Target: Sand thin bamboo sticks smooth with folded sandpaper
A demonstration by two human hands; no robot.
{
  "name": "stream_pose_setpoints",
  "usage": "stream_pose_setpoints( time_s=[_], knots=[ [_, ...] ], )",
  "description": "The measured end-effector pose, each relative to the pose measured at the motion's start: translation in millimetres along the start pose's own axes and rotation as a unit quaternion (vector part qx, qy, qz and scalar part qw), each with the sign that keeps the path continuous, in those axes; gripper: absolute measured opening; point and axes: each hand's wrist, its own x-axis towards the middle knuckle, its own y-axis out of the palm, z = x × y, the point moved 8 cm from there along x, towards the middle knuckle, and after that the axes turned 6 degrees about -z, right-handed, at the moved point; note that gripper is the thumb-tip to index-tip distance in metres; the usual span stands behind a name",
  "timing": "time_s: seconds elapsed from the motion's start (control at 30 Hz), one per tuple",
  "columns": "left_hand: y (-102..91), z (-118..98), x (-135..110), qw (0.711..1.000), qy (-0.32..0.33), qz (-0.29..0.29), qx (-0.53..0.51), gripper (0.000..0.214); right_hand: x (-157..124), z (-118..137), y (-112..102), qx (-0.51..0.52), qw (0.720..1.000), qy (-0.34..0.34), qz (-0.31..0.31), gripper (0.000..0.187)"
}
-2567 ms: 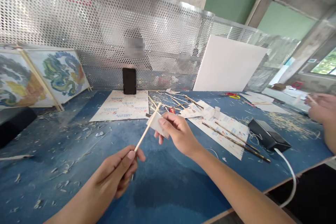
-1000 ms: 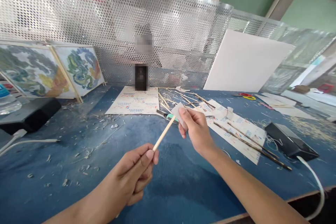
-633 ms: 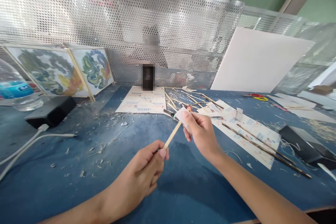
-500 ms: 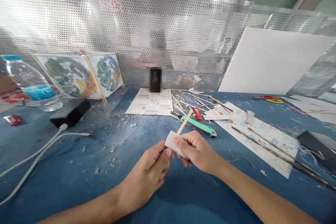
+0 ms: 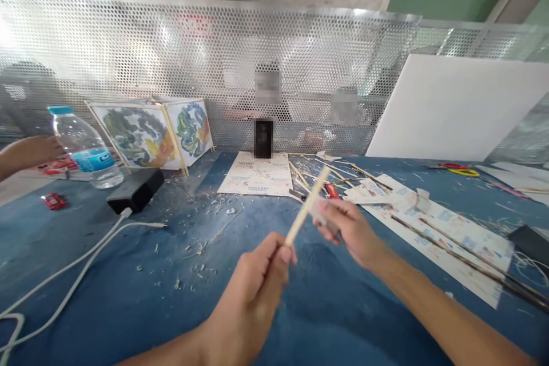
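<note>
My left hand [image 5: 261, 291] is closed round the lower end of a pale, flat wooden strip [image 5: 305, 209], which points up and away to the right. My right hand [image 5: 349, 231] pinches a small folded piece of sandpaper [image 5: 323, 214], whitish and smeared by motion. The sandpaper is beside the strip's middle; whether they touch I cannot tell. Behind my right hand, the utility knife [image 5: 297, 194] is mostly hidden, with only its dark tip end showing. A red object [image 5: 331, 190] lies just beyond the right hand.
Printed abrasive sheets [image 5: 253, 178] and thin dark sticks [image 5: 450, 249] lie on the blue table [image 5: 206, 320]. At left stand a water bottle [image 5: 92, 151], a painted paper lantern [image 5: 137, 137] and a black box [image 5: 136, 190] with a white cable. Another person's hand [image 5: 32, 154] reaches in there. Scissors [image 5: 458, 169] lie at right.
The sandpaper was wrapped round the strip with both hands close together. Now my right hand has drawn it up and right, and more of the strip shows. Another person's hand is visible at left.
</note>
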Motion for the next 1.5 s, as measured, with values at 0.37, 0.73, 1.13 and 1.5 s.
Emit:
stream_pose_setpoints(
  time_s=[0.37, 0.73, 1.13, 1.5],
  knots=[
    [9.8, 3.2, -2.4, 0.997, 0.011, 0.05, 0.063, 0.041, -9.4, 30.4, -10.7, -0.052, 0.991, -0.098, -0.074, 0.051],
    [4.7, 5.8, 5.6, 0.995, 0.017, 0.04, 0.094, 0.043, -13.7, 15.7, 24.9, -0.069, 0.996, -0.045, 0.035, 0.055],
    [3.9, 13.4, 5.9, 0.996, -0.005, 0.041, 0.081, 0.044, -10.9, 13.9, 9.4, -0.057, 0.995, -0.055, -0.063, 0.056],
    [5.7, 15.0, 15.7, 0.999, -0.015, 0.046, 0.022, 0.041, 1.2, 31.2, -18.0, -0.023, 0.99, -0.095, -0.102, 0.061]
  ],
)
